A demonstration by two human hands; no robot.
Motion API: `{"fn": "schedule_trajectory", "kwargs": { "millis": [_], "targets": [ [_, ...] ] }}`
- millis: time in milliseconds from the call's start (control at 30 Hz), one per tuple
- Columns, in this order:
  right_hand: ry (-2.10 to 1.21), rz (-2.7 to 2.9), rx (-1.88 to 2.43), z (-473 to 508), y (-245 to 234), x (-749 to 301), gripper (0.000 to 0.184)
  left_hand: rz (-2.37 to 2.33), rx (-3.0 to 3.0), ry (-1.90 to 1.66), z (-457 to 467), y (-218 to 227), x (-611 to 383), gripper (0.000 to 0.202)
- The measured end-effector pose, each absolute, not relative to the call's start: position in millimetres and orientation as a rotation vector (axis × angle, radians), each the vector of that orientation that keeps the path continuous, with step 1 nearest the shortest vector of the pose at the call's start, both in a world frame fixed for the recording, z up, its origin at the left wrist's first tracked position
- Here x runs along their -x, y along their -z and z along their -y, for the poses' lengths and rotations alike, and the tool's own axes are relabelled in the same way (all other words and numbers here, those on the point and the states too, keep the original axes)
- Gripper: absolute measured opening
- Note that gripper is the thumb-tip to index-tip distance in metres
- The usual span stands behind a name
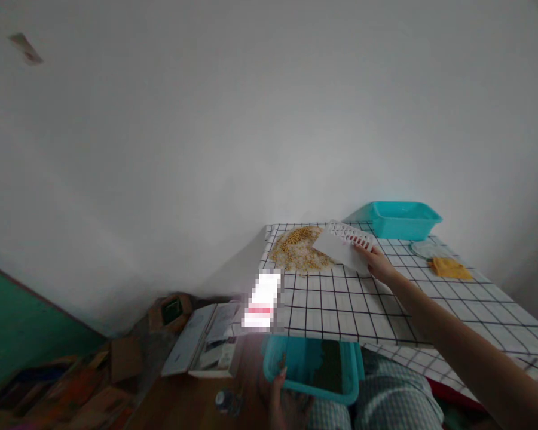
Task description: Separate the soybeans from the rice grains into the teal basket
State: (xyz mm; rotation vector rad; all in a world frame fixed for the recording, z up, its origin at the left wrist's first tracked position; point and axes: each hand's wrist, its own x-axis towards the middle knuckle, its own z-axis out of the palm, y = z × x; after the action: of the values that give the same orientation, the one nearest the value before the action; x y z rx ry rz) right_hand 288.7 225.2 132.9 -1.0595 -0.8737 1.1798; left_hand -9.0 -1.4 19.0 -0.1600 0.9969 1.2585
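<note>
My right hand (376, 264) is closed on a flat white plastic piece (341, 246) with a grid of slots along its far side. Its left edge tilts over a spread of yellow kernels and pale grains (300, 254) on the checked tablecloth. Below the table edge, my left hand (278, 382) grips the left rim of a teal plastic basin (311, 394), thumb over the edge. This basin rests at my lap, with something dark, perhaps shadow or contents, on its right side. Part of my left fingers is hidden under it.
Another teal basin (401, 227) stands by the wall at the back right. In front of it lie a clear plastic item (425, 248) and a yellow cloth-like item (451, 268). A bright pixelated rectangle (263, 298) covers the table's left edge. An open box (213, 340) sits lower left.
</note>
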Motion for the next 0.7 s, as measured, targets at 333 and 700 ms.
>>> {"fn": "schedule_trajectory", "kwargs": {
  "millis": [333, 700],
  "targets": [
    [-1.198, 0.857, 1.011, -202.1, -113.5, -262.4, 0.039, -1.016, 0.148, -1.25, 2.5, -21.2, 8.1, 0.055],
    [-1.182, 0.891, 1.092, -195.0, -117.7, -274.1, 0.035, -1.025, 0.126, -1.263, 5.7, -29.9, 5.4, 0.063]
  ]
}}
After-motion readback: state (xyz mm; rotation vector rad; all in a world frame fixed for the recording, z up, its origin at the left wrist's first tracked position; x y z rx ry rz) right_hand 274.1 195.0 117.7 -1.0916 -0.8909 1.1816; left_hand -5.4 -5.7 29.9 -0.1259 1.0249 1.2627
